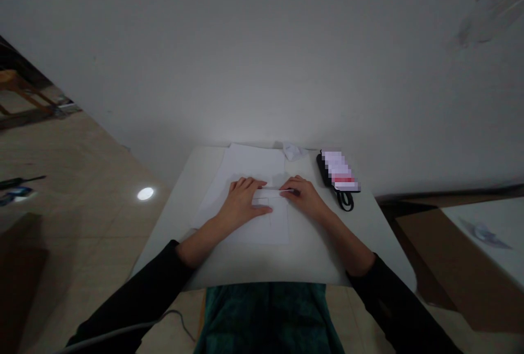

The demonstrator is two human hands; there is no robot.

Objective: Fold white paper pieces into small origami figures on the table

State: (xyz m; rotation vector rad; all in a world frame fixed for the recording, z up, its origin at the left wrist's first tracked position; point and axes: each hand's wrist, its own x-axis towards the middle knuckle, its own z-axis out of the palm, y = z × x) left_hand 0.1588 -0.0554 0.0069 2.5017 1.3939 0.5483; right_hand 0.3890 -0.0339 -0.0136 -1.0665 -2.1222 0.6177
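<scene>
Right hand point(302, 193) is pinching paper strip point(268, 194); left hand point(242, 202) is resting at its other end, thumb and fingers apart.

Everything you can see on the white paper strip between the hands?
The paper strip is narrow, plain white and looks like thin paper, with a line along its far edge that may be a fold. It runs roughly left to right above larger white sheets. The left hand is at its left end; the right hand pinches its right end. Layers: too small to tell.
</scene>
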